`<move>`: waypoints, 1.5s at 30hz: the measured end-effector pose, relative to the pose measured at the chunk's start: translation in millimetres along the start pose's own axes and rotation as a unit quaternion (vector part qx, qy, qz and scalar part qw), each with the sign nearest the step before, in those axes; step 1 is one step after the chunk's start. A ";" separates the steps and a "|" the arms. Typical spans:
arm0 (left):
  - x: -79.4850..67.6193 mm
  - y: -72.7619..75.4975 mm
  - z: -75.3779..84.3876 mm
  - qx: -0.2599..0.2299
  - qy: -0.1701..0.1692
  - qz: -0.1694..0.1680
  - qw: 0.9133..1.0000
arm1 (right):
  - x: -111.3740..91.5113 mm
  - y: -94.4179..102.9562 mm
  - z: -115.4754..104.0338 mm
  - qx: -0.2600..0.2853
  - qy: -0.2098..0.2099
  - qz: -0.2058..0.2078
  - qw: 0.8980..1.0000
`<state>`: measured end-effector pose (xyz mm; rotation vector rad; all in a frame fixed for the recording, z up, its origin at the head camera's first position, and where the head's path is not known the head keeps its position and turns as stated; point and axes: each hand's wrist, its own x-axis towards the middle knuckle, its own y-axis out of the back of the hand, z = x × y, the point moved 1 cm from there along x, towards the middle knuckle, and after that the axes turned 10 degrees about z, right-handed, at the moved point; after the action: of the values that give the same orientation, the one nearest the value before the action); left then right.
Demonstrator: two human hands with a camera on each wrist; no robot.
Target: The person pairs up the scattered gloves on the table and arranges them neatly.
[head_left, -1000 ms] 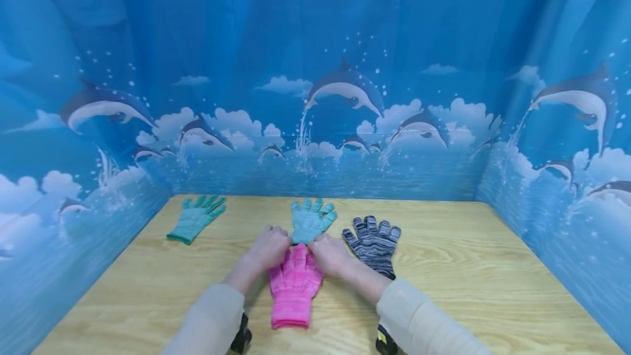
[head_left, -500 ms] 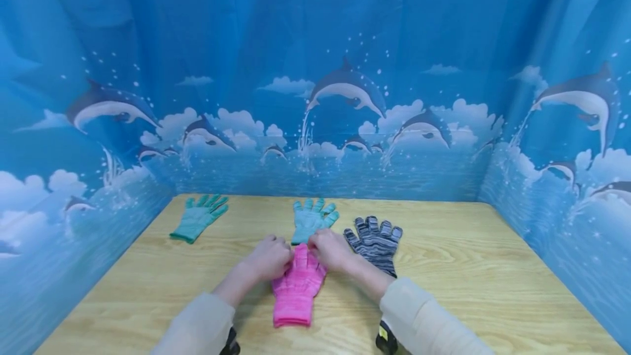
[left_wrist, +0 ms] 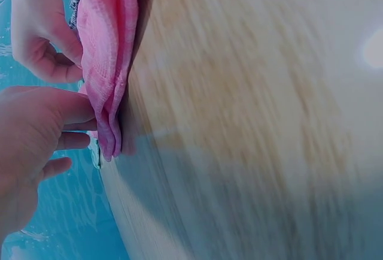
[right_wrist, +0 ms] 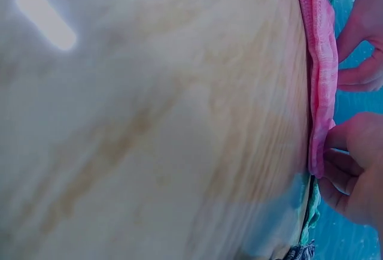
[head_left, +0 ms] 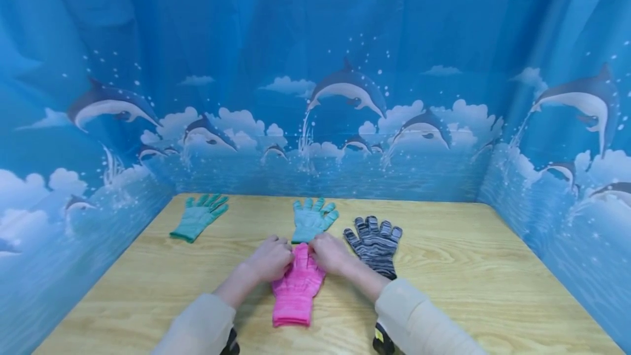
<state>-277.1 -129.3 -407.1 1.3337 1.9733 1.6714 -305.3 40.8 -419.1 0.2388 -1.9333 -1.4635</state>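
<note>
A pink knit glove (head_left: 296,295) lies on the table in front of me, cuff toward me and fingers pointing away. My left hand (head_left: 272,258) pinches the finger part along its left side. On the opposite side, my right hand (head_left: 331,253) pinches it close to the fingertips. In the left wrist view the left hand's fingers (left_wrist: 70,107) meet the edge of the pink fabric (left_wrist: 105,38). The right wrist view has the right hand (right_wrist: 362,170) gripping the end of the glove, partly hiding its tip.
Just beyond the hands lies a light teal glove (head_left: 308,224). A green glove (head_left: 197,218) is at the far left, and a black-and-grey striped glove (head_left: 377,242) lies beside the right forearm. A dolphin-print curtain (head_left: 315,70) surrounds the wooden table (head_left: 468,267).
My left hand has shifted toward me along the pink glove's left side. The right hand rose slightly, then came back down at the fingertips. The other gloves stayed in place.
</note>
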 end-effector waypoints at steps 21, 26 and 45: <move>-1.7 1.4 2.3 -0.024 0.022 -0.015 0.999 | -3.6 3.7 -4.8 -0.114 0.013 0.037 0.993; -1.0 1.7 2.1 -0.013 0.015 -0.017 1.000 | -4.7 15.0 -5.6 -0.110 0.048 0.046 0.992; 1.9 2.5 0.8 -0.028 0.028 -0.038 0.998 | -8.0 14.7 -9.5 -0.075 0.058 -0.015 0.995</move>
<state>-276.4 -127.5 -404.4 1.1897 1.9665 1.7339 -289.7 42.8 -407.9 0.2790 -1.7260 -1.5726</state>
